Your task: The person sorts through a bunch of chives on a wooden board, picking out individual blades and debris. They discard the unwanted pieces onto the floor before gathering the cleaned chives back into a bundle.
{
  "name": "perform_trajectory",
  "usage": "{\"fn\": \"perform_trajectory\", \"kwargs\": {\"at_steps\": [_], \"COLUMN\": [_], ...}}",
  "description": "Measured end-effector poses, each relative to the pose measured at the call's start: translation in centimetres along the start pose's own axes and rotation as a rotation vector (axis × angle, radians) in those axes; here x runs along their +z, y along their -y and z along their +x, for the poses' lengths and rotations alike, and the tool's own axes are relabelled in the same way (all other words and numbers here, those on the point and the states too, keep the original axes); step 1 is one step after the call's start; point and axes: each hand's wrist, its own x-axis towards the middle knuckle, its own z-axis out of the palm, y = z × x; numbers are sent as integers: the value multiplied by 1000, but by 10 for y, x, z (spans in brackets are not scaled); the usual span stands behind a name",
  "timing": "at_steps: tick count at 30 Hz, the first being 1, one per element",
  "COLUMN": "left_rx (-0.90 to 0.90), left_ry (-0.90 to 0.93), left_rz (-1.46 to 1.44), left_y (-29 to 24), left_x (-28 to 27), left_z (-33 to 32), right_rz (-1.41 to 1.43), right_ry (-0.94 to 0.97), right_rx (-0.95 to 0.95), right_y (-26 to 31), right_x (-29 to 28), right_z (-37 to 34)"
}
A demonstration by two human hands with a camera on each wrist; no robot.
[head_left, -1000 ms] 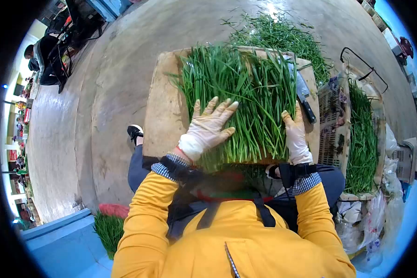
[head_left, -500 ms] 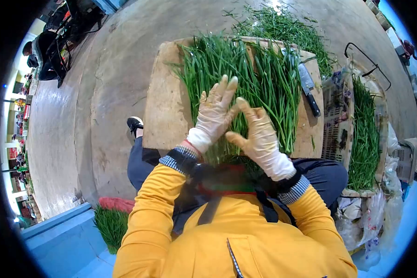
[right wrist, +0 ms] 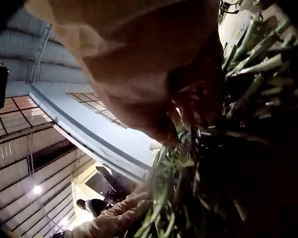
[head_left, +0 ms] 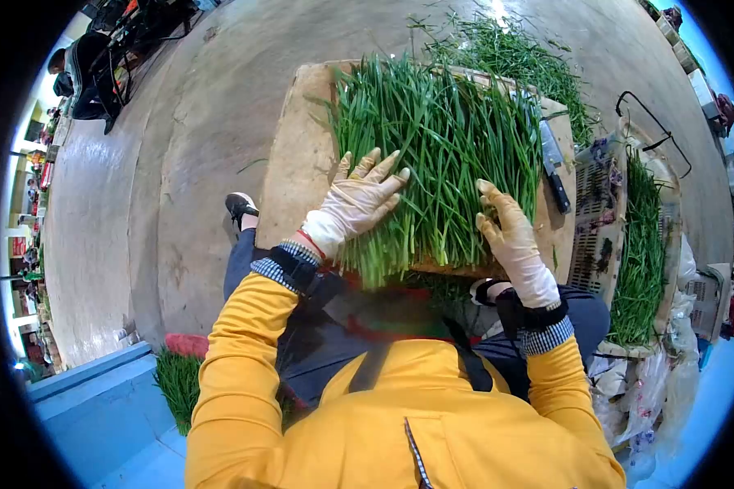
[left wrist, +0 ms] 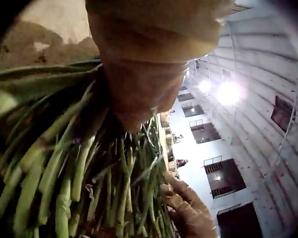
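Long green chives [head_left: 444, 155] lie in a thick layer over a wooden board [head_left: 289, 175], leaf tips pointing away and pale stem ends toward the person. My gloved left hand [head_left: 352, 202] rests on the left part of the layer, fingers straight and spread. On the right side, my gloved right hand [head_left: 515, 240] touches the stems with loosely bent fingers. Stem ends [left wrist: 64, 198] fan out beneath the left hand in the left wrist view. The right wrist view is dark under the palm. Right of the chives lies a cleaver [head_left: 553, 167] with a black handle.
A plastic crate [head_left: 599, 236] holding more chives [head_left: 640, 269] stands to the right, with plastic bags [head_left: 652, 383] below it. Loose green leaves [head_left: 518, 65] are heaped on the floor beyond the board. Another bundle of chives [head_left: 176, 379] sits at the lower left.
The right hand has moved from the chives' right side to the middle beside the left hand, then back right. The left hand lifted slightly and lies on the left part again. The chives are spread more evenly.
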Motion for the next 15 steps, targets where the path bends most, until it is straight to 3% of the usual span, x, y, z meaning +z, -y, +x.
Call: {"fn": "perform_trajectory", "kwargs": {"at_steps": [1, 3, 4, 5, 6, 7, 9, 11, 13, 15], "left_rx": [12, -1, 15, 30, 107, 103, 282, 282, 294, 296], "left_ry": [-35, -47, -123, -200, -346, -350, -221, -11, 34, 48], "left_rz": [29, -42, -64, -85, 250, 250, -13, -15, 34, 26], "left_y": [-2, -8, -11, -14, -17, -20, -23, -19, -19, -20], "left_x": [-8, -26, -33, -36, -26, -15, 5, 17, 16, 14], "left_z": [-1, 5, 11, 19, 31, 41, 56, 61, 65, 63], "right_rz": [2, -261, -177, -164, -159, -156, -245, -290, -403, -467], "right_ry": [0, -95, -91, 86, 153, 221, 318, 320, 451, 446], "right_rx": [2, -127, -231, -143, -144, -149, -110, -118, -154, -265], "right_y": [10, 28, 38, 53, 62, 65, 55, 43, 35, 36], "right_x": [-7, -18, -15, -11, 0, 13, 40, 52, 54, 51], "right_z": [-1, -4, -7, -13, -20, -23, -27, -30, -38, -48]}}
